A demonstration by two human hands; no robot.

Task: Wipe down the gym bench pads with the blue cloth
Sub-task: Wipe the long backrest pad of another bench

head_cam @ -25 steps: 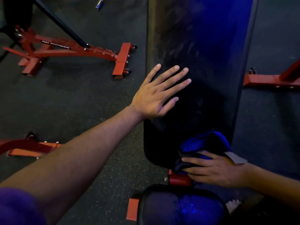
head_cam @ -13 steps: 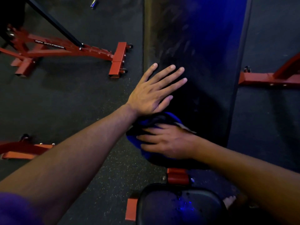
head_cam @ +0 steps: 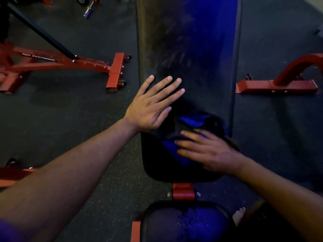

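**A:** so what's going on with the bench here?

**B:** long black back pad runs up the middle of the shot. The left hand lies flat on its left edge, fingers straight and spread, holding nothing. The right hand is pressing the blue cloth down on the near end of that pad, fingers stretched out over it, a bit blurry.

**A:** cloth bunched up or flat?

**B:** bunched, and it sits just beside the left hand's pinky side. Can't tell if they touch.

**A:** anything else around?

**B:** the seat pad is at the bottom with wet-looking specks on it, a red frame piece between the two pads. Another red bench frame stands on the dark rubber floor to the left.
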